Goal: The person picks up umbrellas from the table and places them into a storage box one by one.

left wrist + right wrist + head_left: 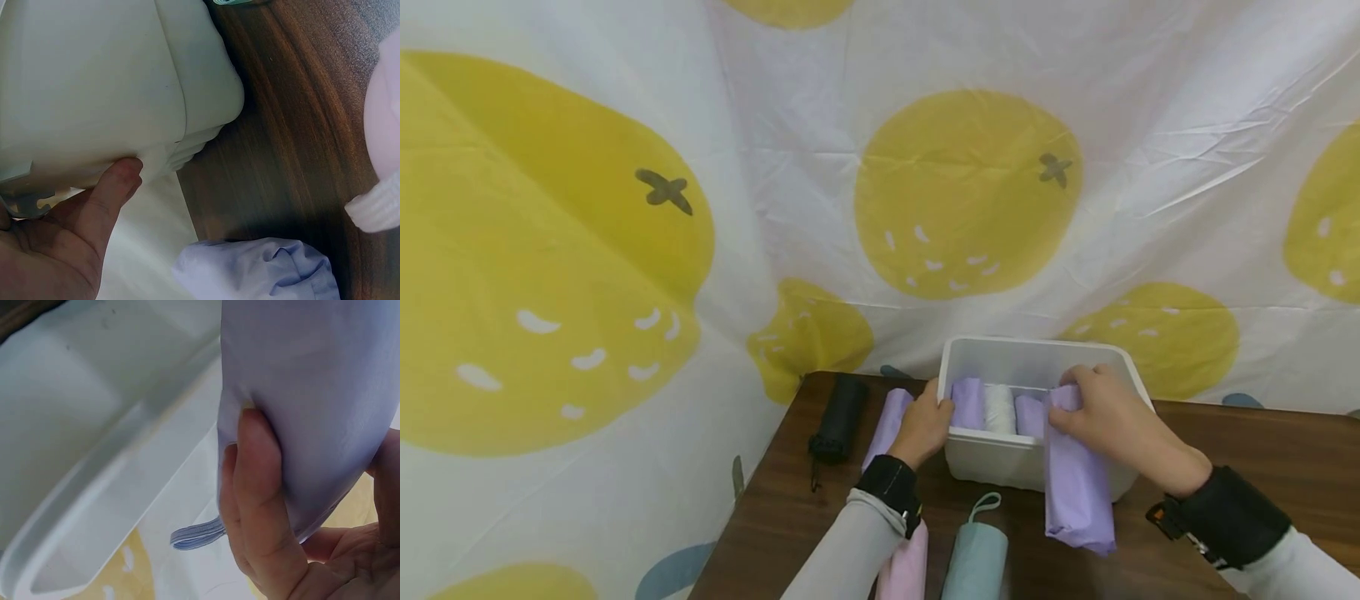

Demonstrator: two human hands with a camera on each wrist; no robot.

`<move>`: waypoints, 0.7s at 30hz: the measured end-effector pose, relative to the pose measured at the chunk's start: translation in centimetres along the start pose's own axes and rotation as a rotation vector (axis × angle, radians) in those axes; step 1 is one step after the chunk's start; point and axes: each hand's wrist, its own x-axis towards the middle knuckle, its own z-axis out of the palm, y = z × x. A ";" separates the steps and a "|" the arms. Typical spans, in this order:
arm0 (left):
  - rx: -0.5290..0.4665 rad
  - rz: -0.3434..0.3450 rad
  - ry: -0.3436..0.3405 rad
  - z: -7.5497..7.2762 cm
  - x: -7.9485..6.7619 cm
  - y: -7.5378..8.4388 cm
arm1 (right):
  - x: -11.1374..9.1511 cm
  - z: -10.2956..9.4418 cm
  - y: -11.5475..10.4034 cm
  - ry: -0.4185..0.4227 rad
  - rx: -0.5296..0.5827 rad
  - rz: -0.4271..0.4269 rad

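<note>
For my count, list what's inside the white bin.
Inside the white bin, a white roll sits between two purple rolls. The bin hides their lower ends; the right hand and its purple bundle cover part of the right side, so anything there is unseen.

- Smooth, faintly glossy plastic noted on the white bin (996, 462).
- Thin creased cloth, softly sheened, seen on the held purple pouch (1078, 492).
- Ribbed woven fabric shown by its loop strap (197, 537).
- Smooth, streaked wood grain observed on the table (1247, 446).
- Wrinkled, shiny sheeting recorded across the backdrop (970, 204).
</note>
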 end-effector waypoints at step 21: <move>-0.039 0.010 -0.005 0.2 0.2 -0.4 | 5.2 -2.8 4.2 0.029 0.097 -0.009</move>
